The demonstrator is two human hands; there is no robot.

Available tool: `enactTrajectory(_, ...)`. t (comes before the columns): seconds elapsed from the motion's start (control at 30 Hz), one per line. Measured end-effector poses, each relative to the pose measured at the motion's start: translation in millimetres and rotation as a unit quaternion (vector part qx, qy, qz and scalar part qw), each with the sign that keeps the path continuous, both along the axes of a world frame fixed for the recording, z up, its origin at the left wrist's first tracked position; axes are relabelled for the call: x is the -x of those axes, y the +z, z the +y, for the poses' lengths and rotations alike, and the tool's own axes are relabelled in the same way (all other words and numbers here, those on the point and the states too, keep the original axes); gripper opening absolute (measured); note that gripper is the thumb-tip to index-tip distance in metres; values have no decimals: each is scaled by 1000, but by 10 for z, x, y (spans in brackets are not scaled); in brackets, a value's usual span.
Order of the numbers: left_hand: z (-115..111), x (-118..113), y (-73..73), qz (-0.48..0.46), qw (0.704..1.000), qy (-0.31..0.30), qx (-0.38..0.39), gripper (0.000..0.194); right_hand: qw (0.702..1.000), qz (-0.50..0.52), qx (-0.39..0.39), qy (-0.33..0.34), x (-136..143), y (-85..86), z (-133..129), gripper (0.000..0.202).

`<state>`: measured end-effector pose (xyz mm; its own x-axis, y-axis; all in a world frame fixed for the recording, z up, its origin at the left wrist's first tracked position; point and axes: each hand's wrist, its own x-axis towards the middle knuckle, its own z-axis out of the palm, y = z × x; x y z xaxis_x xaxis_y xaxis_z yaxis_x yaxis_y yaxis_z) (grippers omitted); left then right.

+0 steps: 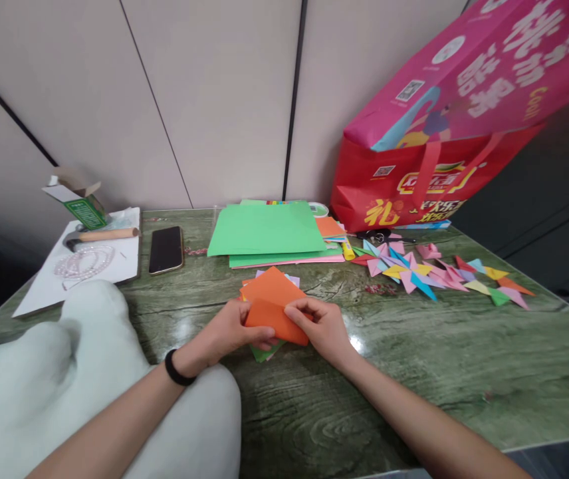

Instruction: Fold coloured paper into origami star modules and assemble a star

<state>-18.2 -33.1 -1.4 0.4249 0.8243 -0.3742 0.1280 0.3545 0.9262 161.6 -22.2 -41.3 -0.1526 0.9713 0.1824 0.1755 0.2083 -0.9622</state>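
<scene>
An orange sheet of paper (273, 291), partly folded over on itself, is held between both hands above the green marbled table. My left hand (237, 327) grips its left side, thumb along the lower edge. On the right side, my right hand (322, 326) pinches the folded layer between thumb and fingers. Beneath the orange sheet, a small stack of coloured paper squares (266, 351) shows green at the bottom and lilac at the top; the rest of it is hidden.
Large green sheets (267, 229) lie behind my hands. Folded paper pieces (409, 269) spread to the right, below a red gift bag (389, 189). At left are a phone (166, 250), a hammer (108, 234), a green box (88, 211) and a pale plush (100, 332).
</scene>
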Motion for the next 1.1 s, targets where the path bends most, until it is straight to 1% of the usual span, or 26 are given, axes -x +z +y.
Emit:
enactTrajectory(0.13,-1,7,-29,-1,999,12,34,29,1000,-7,-5,-4,6,2,-9,17)
enactTrajectory(0.37,-4,-5,-34,-19,998,23,47,27,1000,-12,-10,-6,7,-16,1,16)
enactTrajectory(0.57,-30,12,-90,-33,996,9,79,28,1000,-13,-8,12,5,11,-10,14)
enactTrajectory(0.67,-63,11,-89,-32,995,9,92,28,1000,-18,-5,21,4,22,-24,14)
enactTrajectory(0.8,-138,7,-73,-30,993,-1,112,32,999,-25,2,33,7,27,-41,12)
enactTrajectory(0.87,-175,5,-70,-24,993,10,112,34,999,-27,3,41,9,35,-48,13)
enactTrajectory(1.0,-201,-2,-73,-23,994,62,86,37,999,-24,-6,42,10,56,-52,13)
enactTrajectory(1.1,-183,-10,-80,-27,994,71,74,37,999,-21,-6,30,12,50,-46,13)
